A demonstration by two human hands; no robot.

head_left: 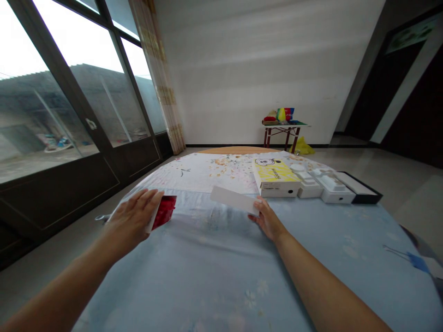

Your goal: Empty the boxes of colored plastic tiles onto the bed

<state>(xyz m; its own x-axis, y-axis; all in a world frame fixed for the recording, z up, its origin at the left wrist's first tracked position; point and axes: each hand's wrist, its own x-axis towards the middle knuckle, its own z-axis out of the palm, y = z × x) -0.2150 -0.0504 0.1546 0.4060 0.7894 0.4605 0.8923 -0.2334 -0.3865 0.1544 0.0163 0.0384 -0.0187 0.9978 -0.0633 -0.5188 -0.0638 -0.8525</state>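
My left hand (136,214) is closed around a flat, glossy red piece (165,212) with a white edge. Most of that piece is hidden behind the fingers, so its kind cannot be told. On the other side, my right hand (266,217) pinches one end of a plain white card (233,198), long and narrow. The card tilts, its far end pointing to the left above the cloth. A wide stretch of cloth lies between the two hands.
A flowered cloth (207,286) covers the table. At its right stand a yellow and white cartoon box (277,177), white boxes (334,186) and a black-edged tray (368,196). A small side table (285,127) with colourful items is by the wall. Glass doors (86,124) line the left.
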